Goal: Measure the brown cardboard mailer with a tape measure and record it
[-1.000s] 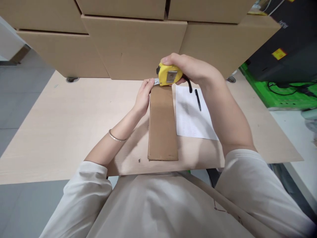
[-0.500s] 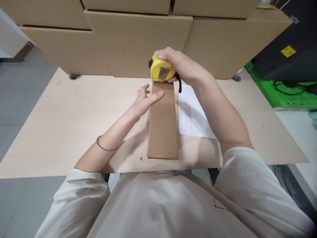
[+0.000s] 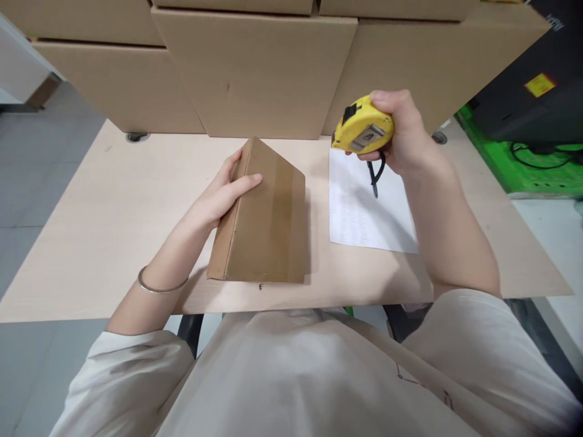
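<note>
A brown cardboard box [image 3: 268, 224], with a strip of tape down its broad face, stands tilted on the table. My left hand [image 3: 228, 191] grips its left upper edge, thumb on the broad face and fingers round the narrow side. Above the right of the table, my right hand [image 3: 403, 130] is closed round a yellow tape measure [image 3: 364, 126]. A black wrist strap [image 3: 376, 173] dangles from it, and no blade shows drawn out. Beneath that hand lies a printed white sheet of paper [image 3: 359, 218], partly covered by the hand and forearm.
Large cardboard boxes [image 3: 259, 73] are stacked along the back of the pale wooden table [image 3: 113, 243]. At the right stand a black machine [image 3: 514, 79] and a green crate [image 3: 492, 152] with a black cable. My body is close to the table's front edge.
The cardboard box has been turned from its narrow side so its broad taped face shows, and my left hand now grips it. My right hand has moved right with the tape measure, away from the box.
</note>
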Tool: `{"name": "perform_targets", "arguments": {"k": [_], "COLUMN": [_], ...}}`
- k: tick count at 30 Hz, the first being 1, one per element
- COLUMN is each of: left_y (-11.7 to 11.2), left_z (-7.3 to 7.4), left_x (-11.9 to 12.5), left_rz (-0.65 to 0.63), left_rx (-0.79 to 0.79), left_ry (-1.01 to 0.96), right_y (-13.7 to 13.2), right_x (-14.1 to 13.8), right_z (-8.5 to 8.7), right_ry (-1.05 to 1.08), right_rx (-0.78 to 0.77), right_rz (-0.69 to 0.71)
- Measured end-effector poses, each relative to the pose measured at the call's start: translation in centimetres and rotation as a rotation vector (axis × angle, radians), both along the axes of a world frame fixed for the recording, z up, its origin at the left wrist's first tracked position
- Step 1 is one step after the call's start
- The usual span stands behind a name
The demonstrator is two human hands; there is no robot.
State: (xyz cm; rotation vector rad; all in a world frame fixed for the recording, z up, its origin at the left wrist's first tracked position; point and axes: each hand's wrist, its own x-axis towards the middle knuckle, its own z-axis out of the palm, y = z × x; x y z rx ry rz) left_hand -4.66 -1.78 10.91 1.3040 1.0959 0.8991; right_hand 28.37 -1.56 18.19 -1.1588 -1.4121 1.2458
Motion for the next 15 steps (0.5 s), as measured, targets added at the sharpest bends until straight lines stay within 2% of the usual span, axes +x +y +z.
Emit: {"name": "perform_targets", "arguments": {"k": [4, 8, 12, 15], "left_y": [-1.0, -2.7, -3.4, -3.1], "left_z": [-3.1, -6.2, -7.9, -9.0], "left_x": [1.5, 3.5, 4.4, 4.2], "left_rz": [0.098, 0.08, 0.07, 0.033], "left_rx": [-0.121, -0.128, -0.084, -0.004], "left_ry": [-0.15, -0.298, -0.328, -0.272], "right_y": [-0.3, -0.6, -0.8, -0.6], "right_x": [0.5, -0.1, -1.2, -2.2], "right_z": [-1.5, -2.5, -3.5, -4.3], "right_ry": [-0.011, -0.063, -0.108, -0.15], "right_rx": [-0.02, -0.107, -0.153, -0.17], "right_rz": [-0.01, 0.058, 0.086, 0.121]}}
